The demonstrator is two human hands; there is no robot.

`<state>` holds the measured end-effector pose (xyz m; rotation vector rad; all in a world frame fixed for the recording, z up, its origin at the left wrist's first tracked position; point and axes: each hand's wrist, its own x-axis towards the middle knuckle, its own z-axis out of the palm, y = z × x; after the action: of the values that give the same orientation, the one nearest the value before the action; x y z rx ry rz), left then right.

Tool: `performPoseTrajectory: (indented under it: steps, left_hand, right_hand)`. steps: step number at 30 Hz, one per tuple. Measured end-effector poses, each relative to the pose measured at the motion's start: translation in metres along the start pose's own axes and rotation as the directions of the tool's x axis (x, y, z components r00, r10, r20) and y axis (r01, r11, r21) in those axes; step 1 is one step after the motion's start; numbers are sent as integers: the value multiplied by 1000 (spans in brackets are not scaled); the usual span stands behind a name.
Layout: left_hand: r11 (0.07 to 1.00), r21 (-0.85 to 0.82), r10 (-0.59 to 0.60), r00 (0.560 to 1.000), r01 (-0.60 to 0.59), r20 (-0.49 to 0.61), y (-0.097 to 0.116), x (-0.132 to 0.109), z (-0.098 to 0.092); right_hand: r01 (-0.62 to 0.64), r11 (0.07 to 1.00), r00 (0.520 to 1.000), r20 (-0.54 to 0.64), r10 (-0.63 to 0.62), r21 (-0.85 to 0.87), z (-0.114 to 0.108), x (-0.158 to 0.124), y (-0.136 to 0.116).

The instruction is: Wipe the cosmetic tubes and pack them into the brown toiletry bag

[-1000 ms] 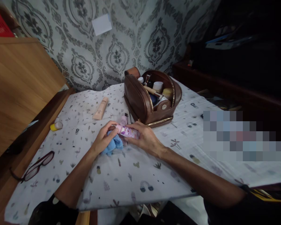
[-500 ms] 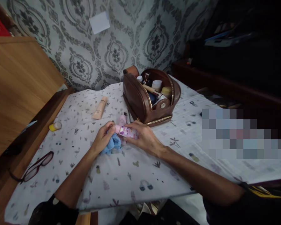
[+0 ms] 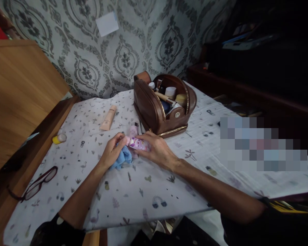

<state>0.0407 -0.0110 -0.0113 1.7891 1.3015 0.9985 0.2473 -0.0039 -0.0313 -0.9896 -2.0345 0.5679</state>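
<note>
Bottle (image 3: 140,144) with a purple-patterned label, in the head view: held on its side over the middle of a printed tablecloth (image 3: 133,201), pink cap (image 3: 127,140) pointing toward the left hand (image 3: 113,150). Gripped around the body by the right hand (image 3: 160,150), digits along the near and far sides. In the left hand, curled closed: crumpled blue cloth (image 3: 123,159), hanging below the fingers, with fingertips up at the cap; too small to tell whether pressed against it or only against the cloth. Just beyond, partly hidden by the held bottle: second pink bottle (image 3: 134,130) with a dark, shiny top, near the foot of a brown bag (image 3: 150,107). Unzipped at the top, with a white-lidded jar (image 3: 170,92), a brush (image 3: 164,97) and a yellow jar (image 3: 181,99) showing inside. Left of the bag, lying flat: beige tube (image 3: 108,118). Farther left, near the tablecloth's edge: small yellow-and-white container (image 3: 59,138). Nearer, lower left: pair of dark-red glasses (image 3: 41,182), resting partly off the tablecloth. On the patterned wall (image 3: 154,20) behind: white paper (image 3: 107,24). At far left: wooden panel (image 3: 23,78).
</note>
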Motion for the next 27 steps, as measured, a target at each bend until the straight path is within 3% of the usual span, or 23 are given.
performPoseTrajectory:
  steps: [13,16,21,27]
  left_hand:
    - [999,38,24,996,-21,-87,0,-1,3]
    - [1000,14,12,998,-11,-64,3,-1,-1]
    - [995,-67,-62,995,67,82,10,-3,-8]
    - [998,-29,-53,998,54,30,2,-2,-6]
  right_hand:
    - [54,993,999,0,-54,-105,-1,-4,-1]
    - [50,996,999,-17,-52,-80,-2,-3,0]
    - [19,998,1000,-19,-20,-65,-1,-2,0]
    - [42,994,999,-12,-43,-106,1,-3,3]
